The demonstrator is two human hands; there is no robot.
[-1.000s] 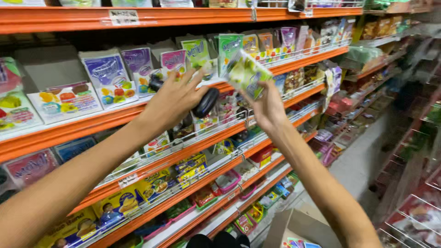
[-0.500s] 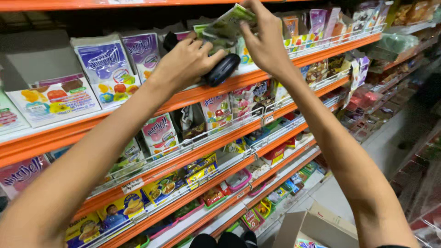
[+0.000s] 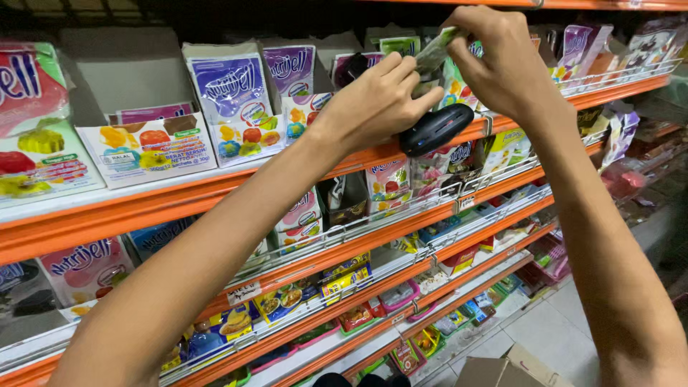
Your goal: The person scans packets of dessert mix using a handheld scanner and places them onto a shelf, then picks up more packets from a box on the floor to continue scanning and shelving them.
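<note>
Currently the right hand (image 3: 502, 61) pinches a green packet (image 3: 435, 54) at its top edge, above the orange shelf (image 3: 215, 190). It looks light, thin and floppy. The left hand (image 3: 376, 107) clasps a black scanner (image 3: 435, 129) while its fingertips steady the packet.

Orange shop shelves (image 3: 215, 190) stand above a pale tiled floor (image 3: 552, 337).
</note>
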